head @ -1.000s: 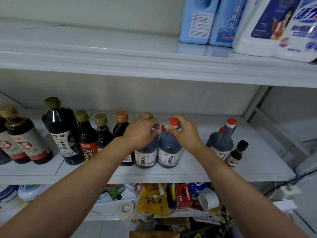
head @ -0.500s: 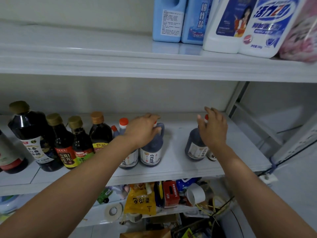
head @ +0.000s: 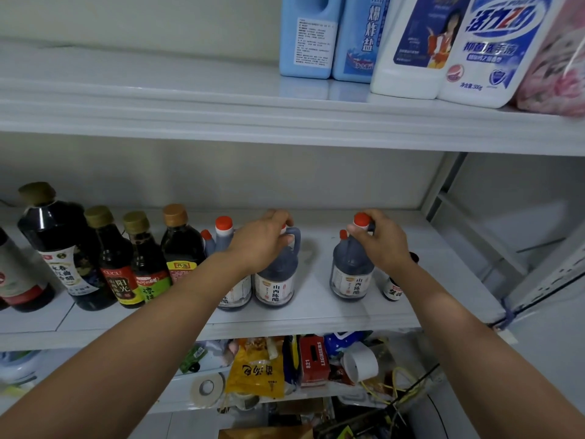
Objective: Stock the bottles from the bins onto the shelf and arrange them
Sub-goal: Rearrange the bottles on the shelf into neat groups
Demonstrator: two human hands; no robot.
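On the white middle shelf (head: 316,318) stand dark vinegar jugs with red caps. My left hand (head: 262,245) is closed over the top of one jug (head: 275,280); another jug (head: 226,248) stands just left of it, partly behind my forearm. My right hand (head: 383,242) grips the neck and handle of a third jug (head: 349,277), apart to the right. A small black-capped bottle (head: 392,288) stands right of that jug, mostly hidden by my right wrist. Several taller dark sauce bottles (head: 117,264) line the shelf's left part.
The upper shelf (head: 221,115) carries blue and white detergent bottles (head: 411,42) at the right. Below the middle shelf lie a yellow bag (head: 256,372), a red box (head: 313,359), tape rolls and cables. A metal upright (head: 440,185) bounds the shelf at right.
My right hand left the jug next to my left hand, reached right and closed on the separate jug by the small bottle. My left hand stays on its jug. The view shifted right.
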